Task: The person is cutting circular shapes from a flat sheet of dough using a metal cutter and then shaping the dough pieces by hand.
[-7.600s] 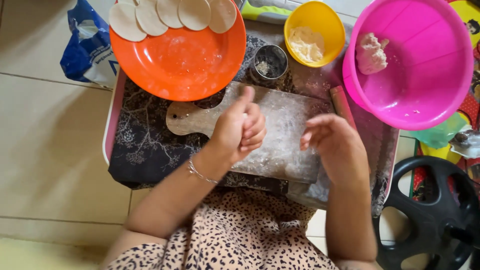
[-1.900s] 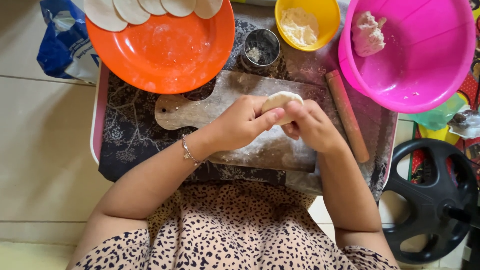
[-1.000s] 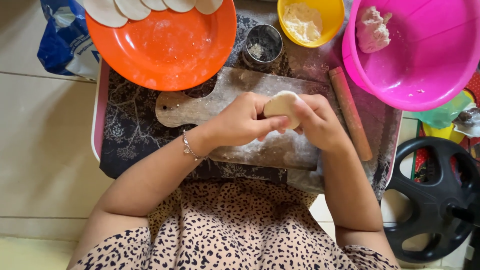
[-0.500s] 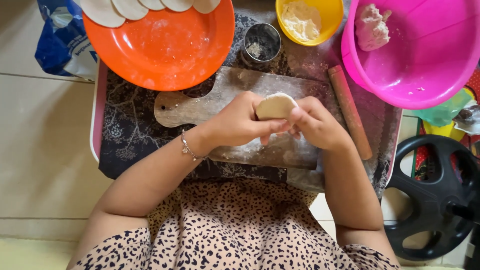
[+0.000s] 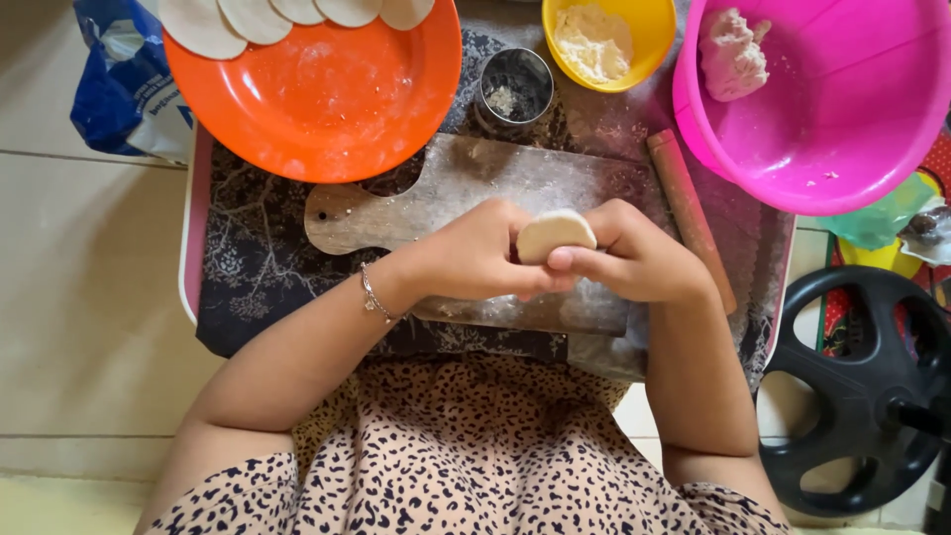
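A small pale round of dough (image 5: 555,234) is held up between both hands above a floured wooden board (image 5: 466,183). The left hand (image 5: 475,253) is closed on the dough's left edge, its fingers curled together against it. The right hand (image 5: 639,256) is closed on the right edge, fingers bunched, with the thumb laid across the lower rim of the dough so that it touches the left hand's fingertips. A thin bracelet (image 5: 372,295) is worn at the left wrist.

Just beyond the right hand's knuckles, a wooden rolling pin (image 5: 688,213) is laid at a slant along the board's far-right edge. Further out past the right fingers, a large pink bowl (image 5: 842,129) is seen with a lump of dough (image 5: 731,54) resting against its wall. Straight ahead of the fingertips, a small steel cup (image 5: 515,87) and a yellow bowl of flour (image 5: 604,40) are set side by side. Ahead of the left fingers, an orange plate (image 5: 317,99) is placed, with flat dough discs (image 5: 267,15) overlapped along its far rim. Everything is set on a dark patterned tray (image 5: 248,258). A blue bag (image 5: 119,89) lies well to the left, and a black weight plate (image 5: 862,386) lies on the floor off to the right.
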